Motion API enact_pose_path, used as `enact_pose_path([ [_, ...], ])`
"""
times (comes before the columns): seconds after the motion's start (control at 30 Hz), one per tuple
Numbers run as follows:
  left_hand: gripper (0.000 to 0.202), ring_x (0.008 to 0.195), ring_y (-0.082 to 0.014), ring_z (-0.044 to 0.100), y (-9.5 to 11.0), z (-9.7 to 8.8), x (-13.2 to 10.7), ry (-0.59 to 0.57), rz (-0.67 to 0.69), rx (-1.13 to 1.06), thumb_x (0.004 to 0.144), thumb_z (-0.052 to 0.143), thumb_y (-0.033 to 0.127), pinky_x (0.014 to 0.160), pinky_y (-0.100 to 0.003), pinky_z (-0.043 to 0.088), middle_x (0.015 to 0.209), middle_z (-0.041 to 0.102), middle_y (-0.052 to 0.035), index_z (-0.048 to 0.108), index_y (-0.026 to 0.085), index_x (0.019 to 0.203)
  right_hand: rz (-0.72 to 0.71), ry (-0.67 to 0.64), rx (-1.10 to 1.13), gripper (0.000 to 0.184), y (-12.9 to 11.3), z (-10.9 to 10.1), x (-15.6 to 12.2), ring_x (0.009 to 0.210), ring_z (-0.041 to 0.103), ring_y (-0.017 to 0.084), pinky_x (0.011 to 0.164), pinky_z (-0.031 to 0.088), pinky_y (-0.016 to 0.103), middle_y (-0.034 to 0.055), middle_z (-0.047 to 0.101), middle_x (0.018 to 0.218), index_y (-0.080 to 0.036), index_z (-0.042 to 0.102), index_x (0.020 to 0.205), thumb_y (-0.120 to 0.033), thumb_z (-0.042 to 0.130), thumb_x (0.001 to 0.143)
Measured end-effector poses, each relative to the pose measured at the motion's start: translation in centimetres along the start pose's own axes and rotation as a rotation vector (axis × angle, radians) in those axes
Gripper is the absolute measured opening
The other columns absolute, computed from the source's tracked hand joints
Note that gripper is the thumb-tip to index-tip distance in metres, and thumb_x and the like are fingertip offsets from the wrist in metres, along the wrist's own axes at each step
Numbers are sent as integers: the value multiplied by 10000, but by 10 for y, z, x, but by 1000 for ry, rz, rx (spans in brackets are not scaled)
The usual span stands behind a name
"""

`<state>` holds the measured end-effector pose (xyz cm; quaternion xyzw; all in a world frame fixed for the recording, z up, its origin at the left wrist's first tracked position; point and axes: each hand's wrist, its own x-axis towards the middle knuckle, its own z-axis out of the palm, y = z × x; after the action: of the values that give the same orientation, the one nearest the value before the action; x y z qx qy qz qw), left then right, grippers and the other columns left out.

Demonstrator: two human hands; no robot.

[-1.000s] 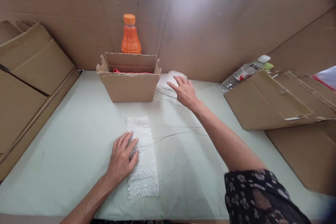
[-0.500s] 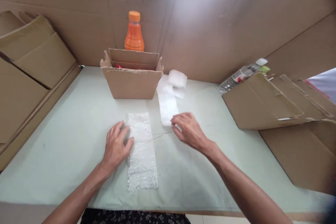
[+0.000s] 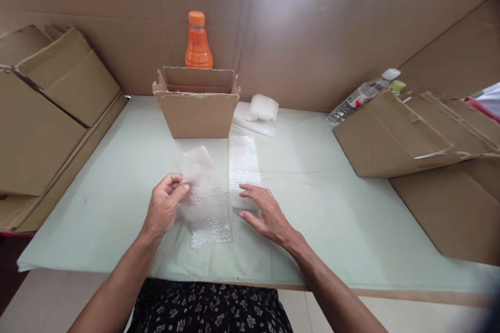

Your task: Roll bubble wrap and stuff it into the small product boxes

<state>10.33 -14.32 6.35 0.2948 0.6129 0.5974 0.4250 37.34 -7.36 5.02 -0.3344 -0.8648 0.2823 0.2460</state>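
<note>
White bubble-wrap strip (image 3: 209, 213), pinched at its left edge by the left hand (image 3: 162, 207) over the near-middle counter (image 3: 128, 177), should handle light and floppy, best taken by its edges, as the right hand (image 3: 269, 218) spreads at a second strip (image 3: 242, 161)!

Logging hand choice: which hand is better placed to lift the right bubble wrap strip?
The right hand, probably: it's at the near end of that strip; the left hand pinches the other strip.

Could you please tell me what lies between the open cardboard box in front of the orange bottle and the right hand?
In the head view, a bubble-wrap strip lies between the open cardboard box and the right hand.
</note>
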Motion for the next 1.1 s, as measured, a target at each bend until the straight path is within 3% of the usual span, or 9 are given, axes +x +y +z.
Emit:
enact_pose_path([
  [0.17, 337, 618, -89, 552, 31, 8, -17, -13, -90, -285, 646, 809, 315, 610, -200, 440, 719, 614, 51, 563, 207, 850, 160, -43, 485, 695, -42, 20, -21, 1207, 634, 285, 987, 534, 458, 130, 645, 1358, -238, 490, 1451, -555, 678, 862],
  [0.27, 310, 656, -97, 567, 40, 29, -15, -26, -14, -248, 670, 792, 320, 650, -214, 458, 741, 620, 48, 564, 206, 847, 278, -30, 593, 428, -60, 41, -38, 945, 710, 240, 834, 590, 373, 69, 747, 1084, -232, 635, 1246, -475, 654, 894],
  [0.37, 212, 664, -103, 547, 41, 54, 1, -97, 124, -4, 731, 735, 303, 648, -222, 444, 723, 588, 44, 562, 193, 785, 427, 214, 573, 319, -62, 47, -56, 906, 711, 227, 809, 594, 337, 64, 744, 1040, -232, 638, 1201, -403, 601, 933],
  [0.43, 135, 661, -104, 533, 33, 72, 20, -164, 206, 236, 772, 665, 272, 644, -225, 431, 715, 575, 39, 561, 188, 762, 499, 326, 569, 493, -55, 43, -66, 944, 713, 227, 831, 592, 336, 86, 736, 1094, -225, 515, 1388, -395, 607, 934],
  [0.57, 68, 693, -115, 561, 0, 105, 56, -247, 266, 532, 751, 591, 169, 693, -235, 435, 757, 612, 28, 593, 187, 816, 596, 334, 518, 773, -38, 33, -77, 707, 673, 174, 672, 575, 304, 39, 737, 925, -198, 170, 1602, -383, 563, 962],
  [0.63, 135, 683, -129, 565, -15, 115, 65, -243, 244, 603, 726, 596, 132, 702, -254, 434, 752, 620, 25, 618, 191, 846, 593, 301, 436, 672, -32, 32, -78, 598, 614, 160, 573, 537, 283, 2, 702, 801, -205, 336, 1555, -378, 566, 948],
  [0.73, 257, 679, -148, 572, -26, 119, 67, -232, 237, 712, 739, 595, 112, 717, -279, 436, 753, 628, 22, 655, 205, 972, 555, 266, 337, 354, -27, 31, -78, 549, 586, 160, 538, 524, 285, 10, 686, 730, -212, 680, 1226, -355, 579, 918],
  [0.93, 482, 738, -173, 623, -21, 122, 66, -271, 280, 845, 802, 603, 142, 766, -306, 470, 882, 682, -5, 603, 220, 1277, 504, 284, 300, 245, -27, 23, -77, 535, 567, 161, 527, 510, 290, 37, 728, 773, -213, 741, 1047, -334, 588, 898],
  [1.1, 587, 976, -245, 645, -22, 117, 60, -253, 343, 891, 799, 644, 180, 905, -383, 500, 1095, 675, -82, 542, 190, 1377, 660, 176, 433, 332, -26, 18, -80, 600, 603, 175, 564, 493, 287, 39, 704, 709, -185, 751, 1060, -430, 621, 876],
])
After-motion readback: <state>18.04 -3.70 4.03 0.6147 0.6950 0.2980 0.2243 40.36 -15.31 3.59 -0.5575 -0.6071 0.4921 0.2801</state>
